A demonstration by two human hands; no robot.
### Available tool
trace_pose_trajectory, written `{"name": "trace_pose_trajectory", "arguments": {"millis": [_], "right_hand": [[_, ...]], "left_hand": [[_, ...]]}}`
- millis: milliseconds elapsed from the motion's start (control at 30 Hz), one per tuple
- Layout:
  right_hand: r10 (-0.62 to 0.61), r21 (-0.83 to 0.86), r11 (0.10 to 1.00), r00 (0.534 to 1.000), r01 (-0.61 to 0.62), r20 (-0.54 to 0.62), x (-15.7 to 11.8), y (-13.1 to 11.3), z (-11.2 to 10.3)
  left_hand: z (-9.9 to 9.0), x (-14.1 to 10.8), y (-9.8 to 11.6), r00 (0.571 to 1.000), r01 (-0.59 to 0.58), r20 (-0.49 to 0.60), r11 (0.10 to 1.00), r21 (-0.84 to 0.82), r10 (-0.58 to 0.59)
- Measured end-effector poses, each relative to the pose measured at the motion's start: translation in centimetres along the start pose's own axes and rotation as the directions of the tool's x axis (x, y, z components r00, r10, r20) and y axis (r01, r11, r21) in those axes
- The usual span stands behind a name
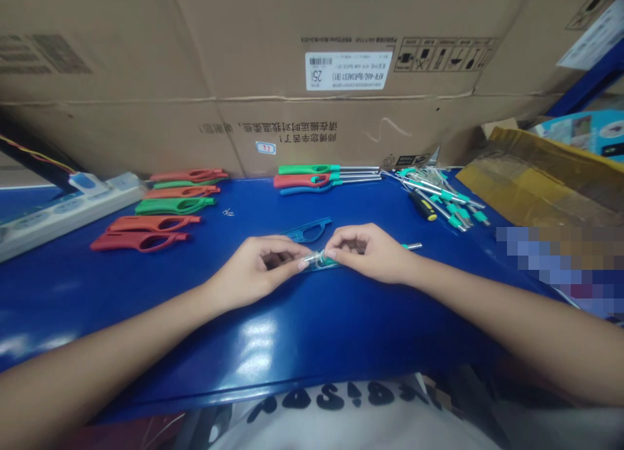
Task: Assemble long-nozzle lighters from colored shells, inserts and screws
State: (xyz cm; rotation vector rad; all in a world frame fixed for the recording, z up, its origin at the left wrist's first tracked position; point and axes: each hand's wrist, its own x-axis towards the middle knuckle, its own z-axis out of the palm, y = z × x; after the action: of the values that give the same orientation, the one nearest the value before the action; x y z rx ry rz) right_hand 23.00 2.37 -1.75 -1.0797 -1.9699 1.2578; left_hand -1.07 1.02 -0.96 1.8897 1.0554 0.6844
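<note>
Near the middle of the blue table, my left hand (pixel 266 268) pinches a small clear, shiny cylindrical part (pixel 312 258). Close against it, my right hand (pixel 365 251) has its fingertips pressed together at the right end of that part, over something green; what they grip is too small to name. A metal rod with a green collar (pixel 413 246) sticks out to the right from behind my right hand. Just beyond both hands lies a blue handle shell (pixel 312 231) with a loop-shaped opening, partly covered by my left hand.
Red, orange and green handle shells (pixel 146 240) lie at left beside a white power strip (pixel 68 212). Assembled lighters (pixel 305 181) rest at the back. Rods with green collars (pixel 453 203) and a yellow-black screwdriver (pixel 424 206) are at right. A cardboard box (pixel 273 40) stands behind.
</note>
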Motion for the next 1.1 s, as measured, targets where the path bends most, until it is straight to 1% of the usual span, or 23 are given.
{"name": "trace_pose_trajectory", "arguments": {"millis": [367,500,567,633,700,767,833,967,1100], "right_hand": [[0.010,0.014,1.000,1.000,-0.010,-0.010,0.0,0.0,0.2],[0.032,0.070,0.997,0.999,-0.030,-0.034,0.1,0.1,0.3],[0.025,0.070,0.997,0.999,-0.021,-0.046,0.1,0.0,0.3],[-0.007,0.008,1.000,0.999,0.008,-0.048,0.1,-0.3,0.3],[-0.037,-0.090,0.995,0.999,0.033,-0.039,0.0,-0.8,0.3],[-0.048,-0.172,0.984,0.998,0.040,-0.040,0.0,-1.2,0.4],[-0.038,-0.207,0.978,0.998,0.027,-0.051,0.0,-1.4,0.5],[0.004,-0.149,0.989,0.998,-0.013,-0.058,0.1,-1.0,0.8],[0.026,-0.058,0.998,0.998,-0.029,-0.053,0.1,-0.5,0.8]], "left_hand": [[0.4,0.0,-0.3,0.999,-0.027,-0.020,0.999,0.032,0.028],[0.2,0.1,-0.1,0.999,0.003,-0.034,1.000,0.023,-0.002],[0.0,0.0,0.2,0.999,0.031,-0.029,0.999,0.031,-0.030],[-0.3,0.0,0.6,0.998,0.058,-0.008,0.996,0.067,-0.058],[-0.5,-0.1,1.0,0.997,0.076,0.000,0.990,0.122,-0.077],[-0.7,-0.2,1.4,0.997,0.074,-0.006,0.980,0.186,-0.074],[-0.7,-0.3,1.7,0.999,0.054,-0.008,0.964,0.260,-0.054],[-0.3,-0.8,2.1,1.000,0.004,0.005,0.930,0.367,-0.006],[-0.1,-1.1,2.0,0.999,-0.037,0.003,0.936,0.350,0.039]]}}
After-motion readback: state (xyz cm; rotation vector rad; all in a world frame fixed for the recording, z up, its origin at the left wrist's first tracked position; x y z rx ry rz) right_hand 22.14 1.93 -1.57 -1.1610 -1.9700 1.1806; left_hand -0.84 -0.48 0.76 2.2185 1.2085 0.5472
